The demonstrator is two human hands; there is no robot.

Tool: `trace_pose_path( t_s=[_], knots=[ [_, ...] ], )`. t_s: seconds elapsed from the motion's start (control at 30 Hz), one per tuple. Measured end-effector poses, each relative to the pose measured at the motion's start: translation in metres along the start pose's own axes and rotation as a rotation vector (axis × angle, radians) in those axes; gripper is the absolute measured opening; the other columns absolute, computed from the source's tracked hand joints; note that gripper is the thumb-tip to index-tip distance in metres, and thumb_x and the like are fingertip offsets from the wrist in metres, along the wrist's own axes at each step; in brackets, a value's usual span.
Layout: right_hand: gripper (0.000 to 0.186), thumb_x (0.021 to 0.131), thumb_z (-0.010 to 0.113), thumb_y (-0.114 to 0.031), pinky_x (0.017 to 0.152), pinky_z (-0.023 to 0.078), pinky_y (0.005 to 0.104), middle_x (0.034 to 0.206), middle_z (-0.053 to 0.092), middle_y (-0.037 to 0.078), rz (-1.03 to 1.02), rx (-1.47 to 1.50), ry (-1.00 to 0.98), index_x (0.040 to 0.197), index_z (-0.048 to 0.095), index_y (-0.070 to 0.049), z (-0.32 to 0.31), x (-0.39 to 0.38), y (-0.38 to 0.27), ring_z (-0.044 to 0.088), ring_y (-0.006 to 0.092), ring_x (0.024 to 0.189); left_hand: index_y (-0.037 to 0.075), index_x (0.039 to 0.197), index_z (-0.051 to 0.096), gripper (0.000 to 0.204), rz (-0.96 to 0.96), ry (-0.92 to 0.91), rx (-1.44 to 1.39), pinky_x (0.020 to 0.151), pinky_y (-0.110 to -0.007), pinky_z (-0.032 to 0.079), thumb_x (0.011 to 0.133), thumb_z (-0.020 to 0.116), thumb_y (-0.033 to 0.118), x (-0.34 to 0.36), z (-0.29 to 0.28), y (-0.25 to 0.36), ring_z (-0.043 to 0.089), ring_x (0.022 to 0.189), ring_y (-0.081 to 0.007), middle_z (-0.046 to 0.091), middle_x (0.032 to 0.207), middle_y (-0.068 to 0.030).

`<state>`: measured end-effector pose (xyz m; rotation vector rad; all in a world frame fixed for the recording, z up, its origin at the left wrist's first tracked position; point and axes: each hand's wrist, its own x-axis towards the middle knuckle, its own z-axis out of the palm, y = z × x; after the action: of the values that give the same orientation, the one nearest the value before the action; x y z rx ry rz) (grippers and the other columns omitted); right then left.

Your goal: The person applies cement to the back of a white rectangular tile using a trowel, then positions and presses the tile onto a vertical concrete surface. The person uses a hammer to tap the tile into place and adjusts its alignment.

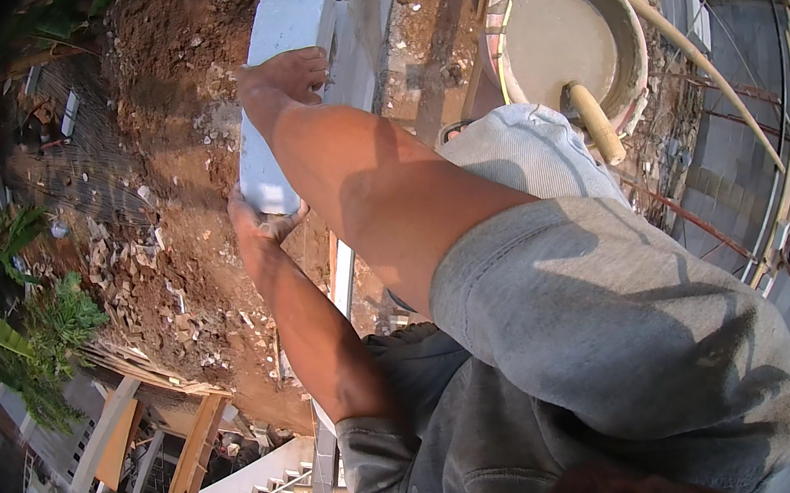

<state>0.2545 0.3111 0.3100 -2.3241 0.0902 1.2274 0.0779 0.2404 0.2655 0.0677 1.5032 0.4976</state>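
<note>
A long white building block (267, 169) lies along the top of a narrow wall, pointing away from me. My left hand (262, 224) cups its near end, thumb and fingers at the two sides. Farther up, my right hand (288, 79) reaches across the block, with its fingers curled over the right edge. My right forearm hides part of the wall beside it. To the right stands a round tub (635, 35) of smooth grey mortar (554, 31). A tool with a pale, rounded handle (595, 123) leans out of it; its working end is hidden.
Reddish soil and rubble (190, 164) lie below on the left, with green plants (19, 306) beyond. Wooden beams (187, 483) stand at the lower left. Bamboo poles (711, 70) cross the right side, near several white blocks (684, 19).
</note>
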Motion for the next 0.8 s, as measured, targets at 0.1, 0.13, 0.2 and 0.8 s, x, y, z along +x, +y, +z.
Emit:
trace_pose_path(
  t_s=[0.1, 0.13, 0.2, 0.8],
  knots=[
    [0.087, 0.072, 0.076, -0.038, 0.101, 0.045, 0.0457, 0.142, 0.042, 0.022, -0.006, 0.006, -0.014, 0.14, 0.037, 0.0, 0.004, 0.003, -0.011, 0.047, 0.034, 0.127, 0.015, 0.134, 0.05, 0.051, -0.006, -0.021, -0.001, 0.092, -0.067, 0.04, 0.097, 0.033, 0.047, 0.004, 0.007, 0.009, 0.049, 0.123, -0.0359, 0.053, 0.136, -0.0125],
    [0.087, 0.072, 0.076, -0.038, 0.101, 0.045, 0.0457, 0.142, 0.043, 0.022, 0.003, 0.005, 0.005, 0.14, 0.037, 0.0, -0.001, 0.014, -0.01, 0.047, 0.0341, 0.127, 0.015, 0.134, 0.049, 0.051, -0.04, -0.045, 0.007, 0.092, -0.067, 0.04, 0.097, 0.033, 0.047, 0.011, 0.012, 0.004, 0.049, 0.124, -0.0364, 0.052, 0.136, -0.0129],
    [0.086, 0.072, 0.076, -0.037, 0.101, 0.045, 0.0456, 0.141, 0.043, 0.022, 0.009, 0.001, 0.006, 0.14, 0.038, 0.0, 0.001, 0.02, -0.013, 0.048, 0.0343, 0.126, 0.014, 0.135, 0.049, 0.051, -0.082, -0.067, 0.011, 0.093, -0.068, 0.04, 0.097, 0.034, 0.046, 0.018, 0.012, 0.005, 0.048, 0.124, -0.0374, 0.052, 0.136, -0.0138],
    [0.079, 0.072, 0.074, -0.03, 0.1, 0.045, 0.0453, 0.137, 0.048, 0.023, -0.036, 0.013, 0.022, 0.139, 0.042, -0.003, 0.006, 0.043, -0.025, 0.049, 0.0363, 0.124, 0.014, 0.135, 0.047, 0.053, -0.072, -0.143, 0.074, 0.089, -0.068, 0.043, 0.098, 0.032, 0.048, 0.035, 0.02, 0.009, 0.048, 0.123, -0.0424, 0.049, 0.137, -0.0179]
  ],
)
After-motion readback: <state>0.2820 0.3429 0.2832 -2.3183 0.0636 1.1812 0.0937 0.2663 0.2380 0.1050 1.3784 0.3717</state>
